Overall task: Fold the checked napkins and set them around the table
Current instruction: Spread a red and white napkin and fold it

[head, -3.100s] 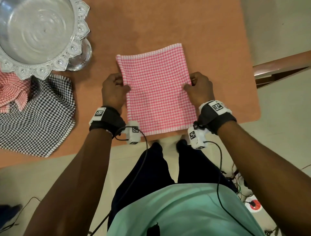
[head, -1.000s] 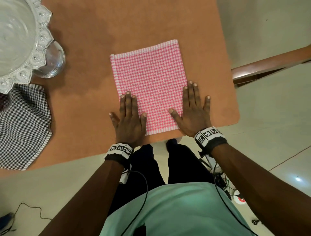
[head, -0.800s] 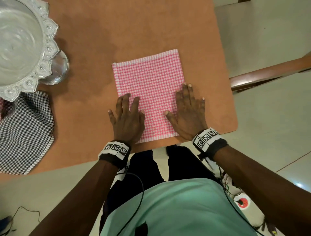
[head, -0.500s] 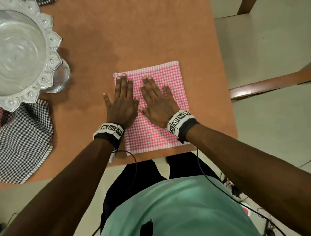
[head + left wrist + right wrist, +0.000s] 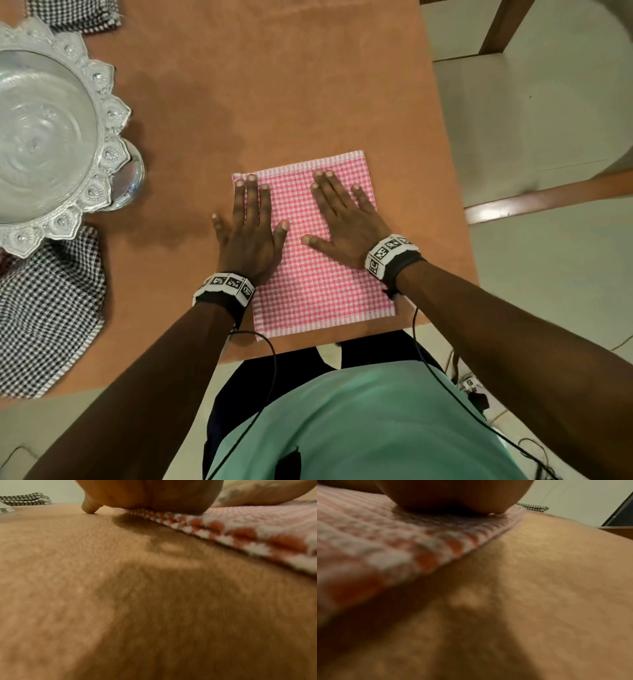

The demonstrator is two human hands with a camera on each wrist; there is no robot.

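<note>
- We see the left hand (image 5: 251, 236) lying flat, palm down, fingers straight, on the left part of the pink napkin (image 5: 315, 270); it grips nothing, only presses.
- Its little finger and the outer edge of the palm lie past the napkin's left edge on the bare table (image 5: 274, 85). In the left wrist view the heel of the hand (image 5: 154, 494) sits right on the cloth's edge (image 5: 240, 534).
- The right hand (image 5: 346, 222) is likewise flat and spread, fingers straight, pressing the right part of the napkin, its fingertips near the far right corner. In the right wrist view the palm (image 5: 453, 494) bears on the cloth (image 5: 393, 540) close to its right edge.
- The two thumbs point toward each other across the middle of the napkin, a little apart.
- The napkin lies flat at the table's near edge, close to the right corner. It is a folded rectangle, and its long axis runs away from us, turned slightly to the left at the far end.
- White-striped hems close its near and far short ends.
- Well to the left stands a silver bowl (image 5: 51, 137) on a foot, with a black napkin (image 5: 48, 308) lying partly under it.
- Another black checked cloth (image 5: 75, 15) lies at the far left edge.
- A chair (image 5: 513, 102) stands to the right of the table.
</note>
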